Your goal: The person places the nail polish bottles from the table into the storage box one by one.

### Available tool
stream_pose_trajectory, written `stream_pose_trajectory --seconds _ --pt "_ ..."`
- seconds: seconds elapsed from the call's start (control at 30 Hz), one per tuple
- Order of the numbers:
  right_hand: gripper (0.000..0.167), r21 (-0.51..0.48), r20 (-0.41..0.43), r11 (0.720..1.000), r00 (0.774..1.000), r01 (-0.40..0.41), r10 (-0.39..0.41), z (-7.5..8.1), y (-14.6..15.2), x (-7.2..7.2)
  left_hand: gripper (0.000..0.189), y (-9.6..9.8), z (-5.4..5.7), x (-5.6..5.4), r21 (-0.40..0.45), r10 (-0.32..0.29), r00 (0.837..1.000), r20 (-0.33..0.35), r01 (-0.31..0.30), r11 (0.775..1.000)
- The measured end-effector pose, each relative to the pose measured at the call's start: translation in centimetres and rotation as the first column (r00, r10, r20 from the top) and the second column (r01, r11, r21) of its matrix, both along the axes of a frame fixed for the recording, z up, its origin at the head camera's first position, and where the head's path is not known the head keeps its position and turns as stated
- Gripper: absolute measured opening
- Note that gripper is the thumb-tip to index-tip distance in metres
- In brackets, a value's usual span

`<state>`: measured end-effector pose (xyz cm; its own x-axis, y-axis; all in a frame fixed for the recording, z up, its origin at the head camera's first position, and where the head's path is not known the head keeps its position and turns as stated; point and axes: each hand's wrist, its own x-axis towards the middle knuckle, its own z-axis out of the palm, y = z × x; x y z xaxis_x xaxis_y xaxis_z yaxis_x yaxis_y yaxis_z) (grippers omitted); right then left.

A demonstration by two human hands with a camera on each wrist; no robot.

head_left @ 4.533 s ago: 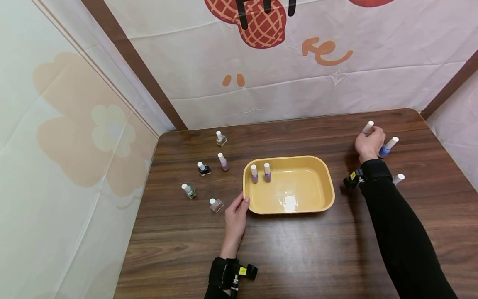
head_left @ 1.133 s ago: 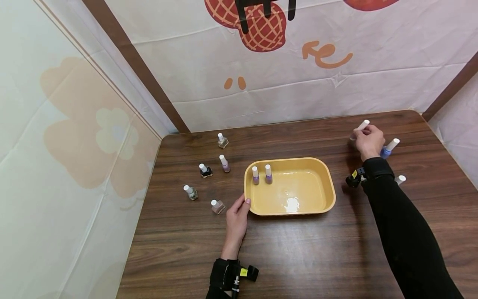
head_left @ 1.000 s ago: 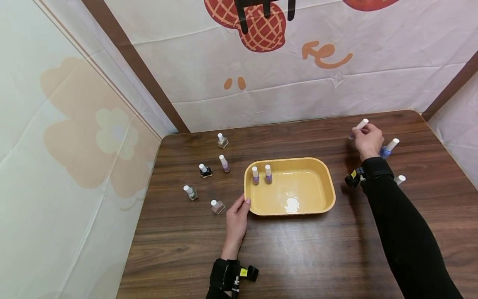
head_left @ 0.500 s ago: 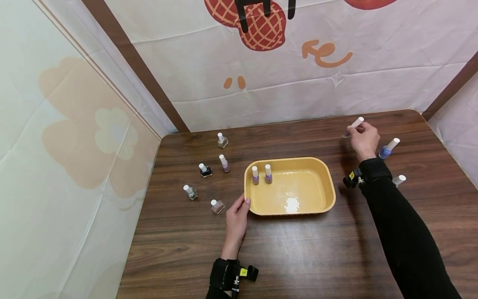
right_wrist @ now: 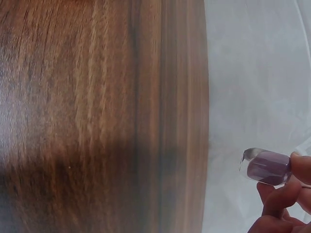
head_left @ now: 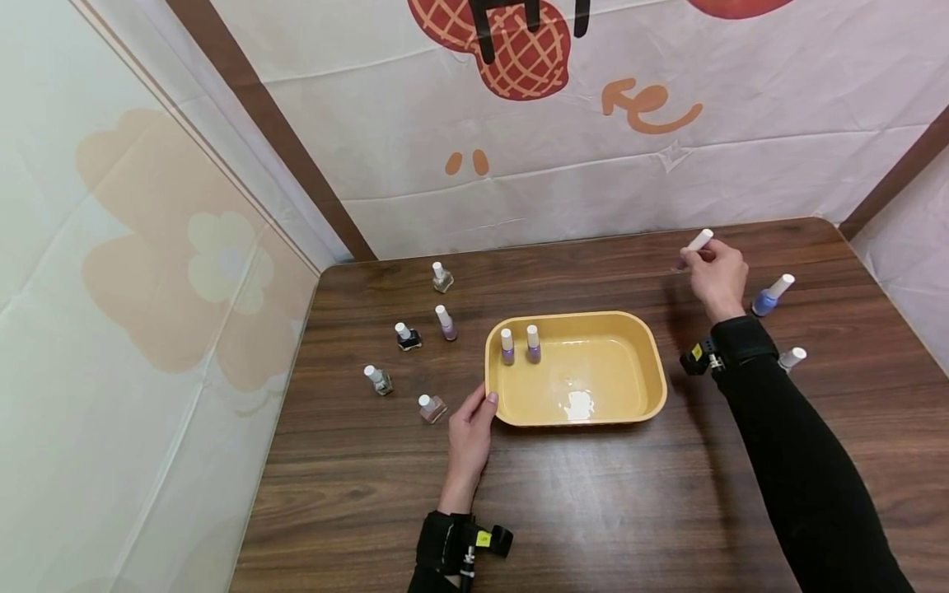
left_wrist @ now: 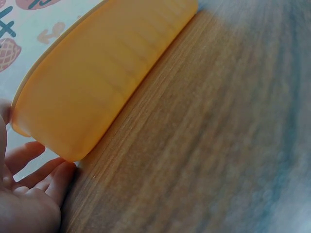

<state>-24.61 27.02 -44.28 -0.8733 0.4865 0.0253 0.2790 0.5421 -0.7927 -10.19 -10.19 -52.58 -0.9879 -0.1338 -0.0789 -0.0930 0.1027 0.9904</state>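
My right hand (head_left: 721,278) pinches a nail polish bottle (right_wrist: 268,167) with purple polish, near the table's back edge. It is tilted, its white cap up in the head view. At the tray's left end, my left hand (head_left: 470,441) holds the yellow tray (head_left: 578,422), thumb at the rim and fingers against the outer wall in the left wrist view. Inside the tray, two purple nail polish bottles (head_left: 507,347) (head_left: 533,344) stand side by side at the back left.
Left of the tray are several bottles: clear (head_left: 441,278), purple (head_left: 446,323), black (head_left: 408,337), greyish (head_left: 379,380) and pinkish (head_left: 432,408). A blue bottle (head_left: 771,296) stands right of my right hand; another white-capped bottle (head_left: 792,357) is partly behind the sleeve. A printed cloth (head_left: 519,206) hangs behind the table.
My right hand has moved left with the purple nail polish bottle, away from the blue one. The bottle has tilted further. My left hand and the tray stay where they were.
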Motion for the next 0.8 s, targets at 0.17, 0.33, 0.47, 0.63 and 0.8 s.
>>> stream_pose_trajectory --seconds 0.17,0.33,0.47,0.63,0.8 --pt "0.042 0.010 -0.018 1.000 1.000 -0.019 0.019 0.4 -0.4 0.2 0.042 0.0 0.1 0.1 -0.012 -0.002 1.000 0.012 0.002 1.000" --pt "0.043 0.019 -0.035 0.999 0.998 -0.051 0.052 1.0 -0.8 0.5 0.041 -0.1 0.0 0.1 -0.023 0.002 1.000 0.004 -0.002 1.000" --pt "0.044 0.020 -0.054 0.997 0.996 -0.075 0.076 1.5 -1.3 0.8 0.040 0.0 0.1 0.0 -0.017 0.004 0.999 0.038 -0.004 1.000" --pt "0.042 0.033 -0.096 0.993 0.988 -0.114 0.117 2.1 -2.0 1.2 0.041 0.2 1.8 0.2 -0.046 -0.012 0.998 0.069 0.015 0.999" --pt "0.038 0.056 -0.131 0.988 0.980 -0.143 0.149 2.4 -2.7 1.3 0.040 0.4 4.0 1.0 -0.050 -0.017 0.999 0.032 0.019 0.999"
